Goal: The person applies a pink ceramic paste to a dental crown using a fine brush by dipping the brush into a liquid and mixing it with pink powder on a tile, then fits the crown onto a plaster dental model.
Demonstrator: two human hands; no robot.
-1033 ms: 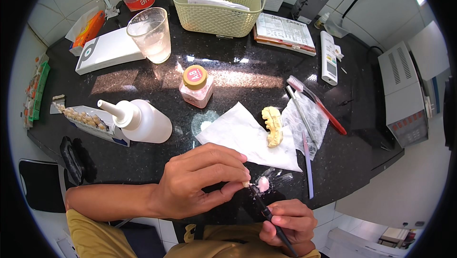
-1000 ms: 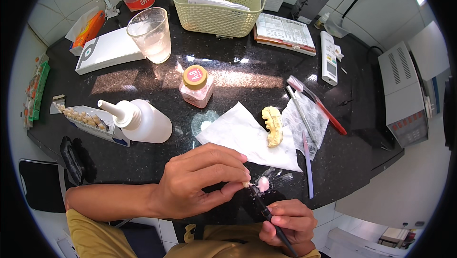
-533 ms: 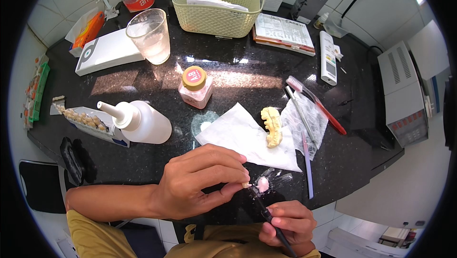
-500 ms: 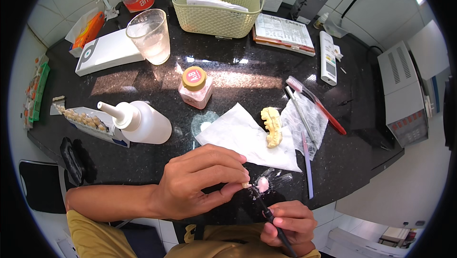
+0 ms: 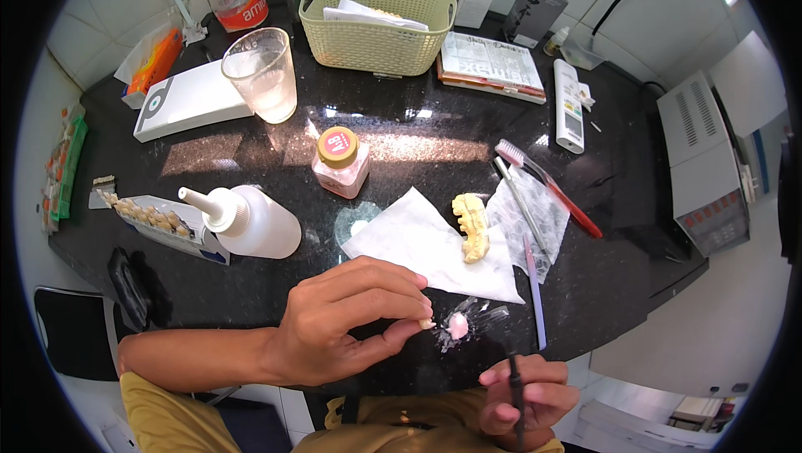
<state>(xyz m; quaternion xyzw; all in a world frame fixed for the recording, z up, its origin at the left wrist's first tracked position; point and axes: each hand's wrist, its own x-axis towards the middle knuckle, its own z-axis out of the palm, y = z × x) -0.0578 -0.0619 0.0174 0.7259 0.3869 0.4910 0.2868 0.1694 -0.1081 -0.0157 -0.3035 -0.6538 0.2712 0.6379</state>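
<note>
My left hand point(image 5: 347, 319) is closed, pinching a tiny ivory artificial tooth point(image 5: 428, 324) between thumb and fingertips just above the counter. Beside it, a soft-looking pink lump point(image 5: 458, 326) sits on the black surface among whitish smears. My right hand point(image 5: 543, 393), near the counter's front edge, grips a slim black-handled tool point(image 5: 515, 386), its tip pointing up and away from the tooth. Beyond the lump, a yellow dental cast point(image 5: 472, 227) rests on a white paper tissue point(image 5: 409, 244).
Right of the cast lie a red toothbrush point(image 5: 568, 202), a silvery rod point(image 5: 522, 206) and a lilac stick point(image 5: 535, 294). A white spout bottle point(image 5: 263, 223), a pink jar with gold lid point(image 5: 341, 165) and a glass point(image 5: 271, 89) stand leftward. A green basket point(image 5: 376, 39) is behind.
My right hand has drawn the black-handled tool away from the tooth, toward the right, and tipped it more upright. The left hand keeps its pinch in nearly the same place.
</note>
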